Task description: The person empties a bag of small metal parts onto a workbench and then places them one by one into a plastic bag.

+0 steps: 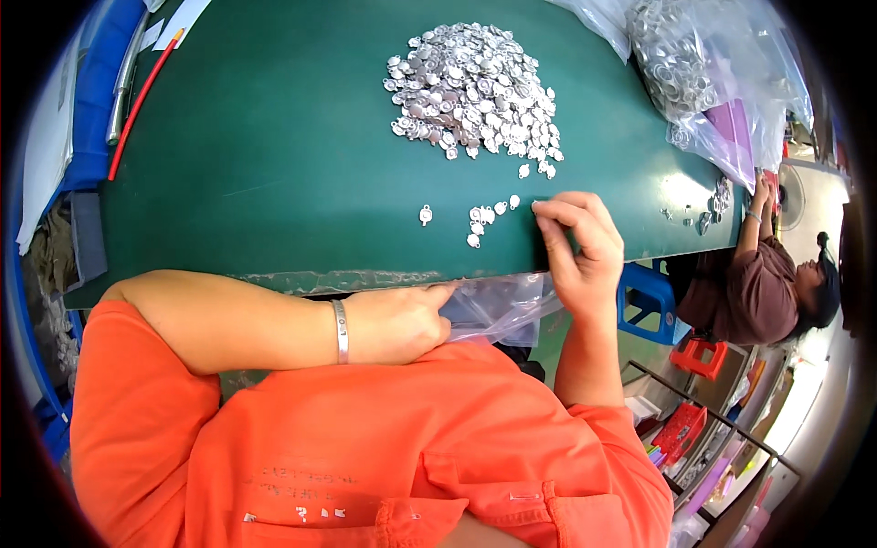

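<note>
A heap of small round silver metal pieces with little loops (pixel 475 87) lies on the green table (pixel 292 137). Closer to me, several loose pieces (pixel 480 219) are scattered near the front edge. My right hand (pixel 585 247) is raised just right of them, thumb and forefinger pinched on one small silver metal piece (pixel 536 207), mostly hidden by the fingertips. Below the table edge, my left hand (pixel 402 321) grips the mouth of a clear plastic bag (pixel 498 306). Its fingers partly hide where they hold it.
Large clear bags of metal parts (pixel 676 73) sit at the far right, with a few small parts (pixel 717 205) near the table's right end. A red pencil-like stick (pixel 144 105) lies at the left. Beyond the right end are another person (pixel 749 292) and a blue stool (pixel 649 301).
</note>
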The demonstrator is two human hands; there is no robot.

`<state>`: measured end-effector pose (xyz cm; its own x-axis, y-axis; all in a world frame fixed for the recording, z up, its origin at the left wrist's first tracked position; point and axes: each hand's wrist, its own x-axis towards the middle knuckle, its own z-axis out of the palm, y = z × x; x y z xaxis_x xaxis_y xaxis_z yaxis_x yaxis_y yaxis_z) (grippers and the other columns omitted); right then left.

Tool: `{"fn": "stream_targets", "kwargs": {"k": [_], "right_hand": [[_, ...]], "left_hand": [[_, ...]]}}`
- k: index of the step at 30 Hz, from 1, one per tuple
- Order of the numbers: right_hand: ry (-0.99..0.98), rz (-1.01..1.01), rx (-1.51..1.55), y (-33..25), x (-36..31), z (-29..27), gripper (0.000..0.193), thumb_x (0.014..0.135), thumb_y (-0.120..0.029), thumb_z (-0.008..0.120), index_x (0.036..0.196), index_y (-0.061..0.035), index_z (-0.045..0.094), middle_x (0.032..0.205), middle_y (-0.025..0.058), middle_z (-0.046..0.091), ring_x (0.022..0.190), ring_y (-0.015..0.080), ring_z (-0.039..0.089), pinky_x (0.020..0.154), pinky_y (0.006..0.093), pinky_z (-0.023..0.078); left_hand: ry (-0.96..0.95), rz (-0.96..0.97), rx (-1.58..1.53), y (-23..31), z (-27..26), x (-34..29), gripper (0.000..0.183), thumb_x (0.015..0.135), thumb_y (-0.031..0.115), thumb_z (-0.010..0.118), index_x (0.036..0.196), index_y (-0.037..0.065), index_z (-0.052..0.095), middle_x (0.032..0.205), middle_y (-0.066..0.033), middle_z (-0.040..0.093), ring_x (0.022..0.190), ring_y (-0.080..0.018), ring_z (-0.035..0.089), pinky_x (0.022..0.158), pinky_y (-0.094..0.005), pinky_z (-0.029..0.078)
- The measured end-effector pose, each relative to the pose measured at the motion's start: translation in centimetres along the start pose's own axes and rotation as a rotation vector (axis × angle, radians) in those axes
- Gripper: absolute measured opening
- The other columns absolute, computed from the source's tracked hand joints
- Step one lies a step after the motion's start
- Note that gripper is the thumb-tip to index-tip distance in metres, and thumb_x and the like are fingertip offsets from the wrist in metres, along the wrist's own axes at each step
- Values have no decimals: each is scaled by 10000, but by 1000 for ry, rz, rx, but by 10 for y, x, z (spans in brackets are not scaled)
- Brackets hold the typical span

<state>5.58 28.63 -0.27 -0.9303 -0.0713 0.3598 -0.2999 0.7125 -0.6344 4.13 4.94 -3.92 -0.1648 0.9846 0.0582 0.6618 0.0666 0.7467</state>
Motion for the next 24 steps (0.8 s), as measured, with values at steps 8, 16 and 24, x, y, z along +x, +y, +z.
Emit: {"fn": "stream_targets", "kwargs": {"k": [8,16,24], "right_hand": [[-39,27,-125,-1,-1,1,175,712,76,656,861,-11,626,808,96,571,728,247,550,644,319,458],[-55,-9,-68,-4,9,14,176,722,71,652,868,-22,621,805,105,569,731,266,570,621,331,466],[-120,-29,-57,0,-1,5,170,714,76,657,851,-11,604,802,109,591,733,275,574,638,341,473]], "left_hand": [[-8,0,45,2,-3,0,172,762,111,539,751,-56,580,1195,-424,437,961,-433,604,810,-377,523],[6,24,68,1,-3,3,175,754,112,542,743,-58,579,1195,-417,443,965,-432,602,814,-375,523],[40,45,78,2,-4,2,172,743,109,545,726,-60,574,1195,-414,444,955,-428,605,819,-379,518]]}}
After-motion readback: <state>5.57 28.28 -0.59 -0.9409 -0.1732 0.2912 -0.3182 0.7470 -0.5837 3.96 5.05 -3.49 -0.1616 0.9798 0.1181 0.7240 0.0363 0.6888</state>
